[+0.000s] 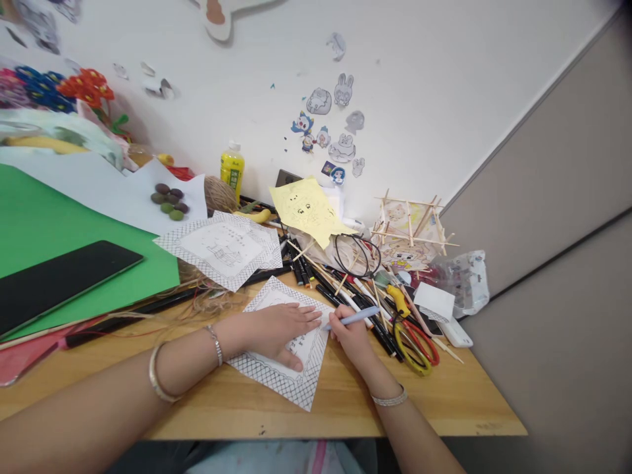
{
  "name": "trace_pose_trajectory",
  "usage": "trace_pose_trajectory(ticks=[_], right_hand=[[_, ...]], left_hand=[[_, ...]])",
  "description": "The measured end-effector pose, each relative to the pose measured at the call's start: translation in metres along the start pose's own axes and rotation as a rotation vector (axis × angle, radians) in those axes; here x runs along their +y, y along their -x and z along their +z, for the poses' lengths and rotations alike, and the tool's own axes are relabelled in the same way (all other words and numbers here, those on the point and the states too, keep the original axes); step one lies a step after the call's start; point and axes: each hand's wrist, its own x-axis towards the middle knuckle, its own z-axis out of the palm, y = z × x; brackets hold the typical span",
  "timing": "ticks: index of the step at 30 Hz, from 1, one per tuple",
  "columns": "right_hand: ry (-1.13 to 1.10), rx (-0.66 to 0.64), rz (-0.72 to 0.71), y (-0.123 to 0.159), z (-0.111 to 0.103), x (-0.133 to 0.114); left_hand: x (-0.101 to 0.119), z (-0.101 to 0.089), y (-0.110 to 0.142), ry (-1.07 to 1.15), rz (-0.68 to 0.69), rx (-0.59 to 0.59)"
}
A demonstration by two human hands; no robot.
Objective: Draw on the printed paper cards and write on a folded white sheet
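Beneath the left hand [282, 331], the drawing [302, 388] is partly hidden.

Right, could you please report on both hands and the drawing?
Left hand flat on the drawing. Right hand gripping pen, tip at drawing's edge. Markers heaped close by.

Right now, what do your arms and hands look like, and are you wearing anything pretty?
My left hand and right hand have no gloves, and no sleeves show on my forearms. My left arm has a silvery chain bracelet and a smooth, shiny round bangle. My right wrist has a silvery patterned band.
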Motion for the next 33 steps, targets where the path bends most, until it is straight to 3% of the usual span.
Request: trace_pose_trajectory(ticks=[33], right_hand=[[-0.039,0.002,0.035,0.0009,-0.0006,0.0027]], left_hand=[[-0.0026,0.0027,0.0,0.007,0.018,0.016]])
